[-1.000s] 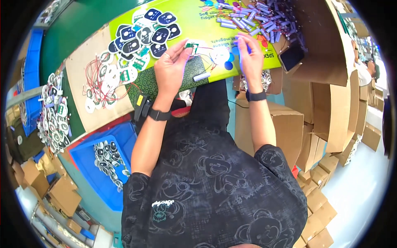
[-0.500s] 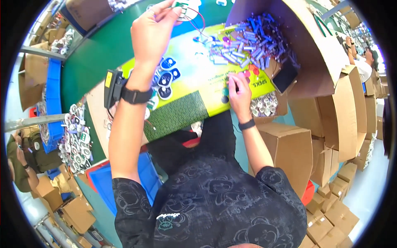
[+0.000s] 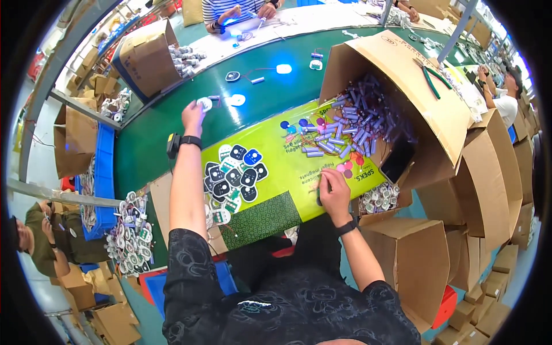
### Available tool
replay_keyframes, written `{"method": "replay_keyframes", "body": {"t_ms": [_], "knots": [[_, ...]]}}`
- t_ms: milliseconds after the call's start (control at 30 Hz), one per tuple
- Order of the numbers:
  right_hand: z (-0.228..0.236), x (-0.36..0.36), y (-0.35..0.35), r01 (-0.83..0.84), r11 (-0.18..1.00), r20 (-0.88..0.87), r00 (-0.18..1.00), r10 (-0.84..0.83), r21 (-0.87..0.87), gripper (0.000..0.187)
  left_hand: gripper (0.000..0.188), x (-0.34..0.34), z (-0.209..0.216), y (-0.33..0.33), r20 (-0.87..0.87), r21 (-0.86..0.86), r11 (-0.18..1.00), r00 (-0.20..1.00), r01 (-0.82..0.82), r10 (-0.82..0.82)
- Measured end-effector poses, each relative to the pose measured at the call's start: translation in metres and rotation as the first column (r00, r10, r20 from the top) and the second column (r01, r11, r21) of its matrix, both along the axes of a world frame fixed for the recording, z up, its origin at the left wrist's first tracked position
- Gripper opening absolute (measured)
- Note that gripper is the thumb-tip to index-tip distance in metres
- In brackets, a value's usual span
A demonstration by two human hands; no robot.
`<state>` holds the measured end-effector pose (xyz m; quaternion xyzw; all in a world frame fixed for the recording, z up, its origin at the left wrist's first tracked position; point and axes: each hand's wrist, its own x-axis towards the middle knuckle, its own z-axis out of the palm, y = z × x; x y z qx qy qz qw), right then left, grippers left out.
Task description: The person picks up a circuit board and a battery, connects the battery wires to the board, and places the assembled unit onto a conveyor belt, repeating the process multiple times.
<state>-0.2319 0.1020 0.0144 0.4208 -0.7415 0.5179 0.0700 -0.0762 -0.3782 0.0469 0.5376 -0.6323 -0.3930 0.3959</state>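
My left hand (image 3: 194,119) is stretched over the green belt, its fingertips closed on the edge of a small white disc (image 3: 205,104). Beside that disc lie a small cylindrical battery (image 3: 214,98) and a glowing white disc (image 3: 237,100). My right hand (image 3: 335,194) rests over the yellow-green printed mat (image 3: 270,138) with fingers curled in; whether anything is inside them is hidden. Up and to its right spreads a heap of purple-blue cylindrical batteries (image 3: 359,123) with thin wires. Dark-faced round pieces and green circuit boards (image 3: 233,177) are piled on the mat's left part.
An open cardboard box (image 3: 425,98) surrounds the batteries, with green-handled pliers (image 3: 430,80) on its flap. Farther along the green belt (image 3: 287,49) lie another lit disc (image 3: 284,69) and loose parts. White parts (image 3: 129,236) heap at left. Across the belt, a person's hands (image 3: 267,10) work.
My left hand has moved from holding up a wired circuit board to low over the belt at a white disc. The view has shifted, showing more of the belt. My right hand stays over the mat.
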Motion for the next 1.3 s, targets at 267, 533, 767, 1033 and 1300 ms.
{"method": "replay_keyframes", "body": {"t_ms": [267, 533, 767, 1033, 1300], "knots": [[-0.007, -0.007, 0.001, 0.044, 0.999, -0.04, 0.998, -0.044, 0.006, 0.012, 0.038, -0.032, 0.049, 0.109, 0.458, -0.25, 0.839, 0.823, 0.483, -0.337], [-0.005, 0.005, 0.002, 0.025, 1.0, -0.048, 0.999, -0.025, -0.002, 0.012, 0.027, -0.096, 0.02, 0.231, 0.593, -0.334, 0.527, 0.609, 0.782, -0.527], [-0.008, 0.004, 0.003, 0.05, 0.999, -0.063, 0.997, -0.051, -0.005, 0.012, 0.022, -0.095, 0.008, 0.227, 0.58, -0.273, 0.673, 0.676, 0.687, -0.454], [-0.009, -0.004, -0.001, 0.039, 0.999, -0.05, 0.998, -0.039, 0.009, 0.012, 0.036, -0.011, 0.055, 0.207, 0.589, 0.021, 0.66, 0.524, 0.751, -0.615], [-0.008, 0.005, 0.004, 0.046, 0.999, -0.061, 0.997, -0.045, 0.024, 0.008, 0.044, 0.019, 0.028, 0.256, 0.753, -0.257, 0.427, 0.456, 0.867, -0.474]]}}
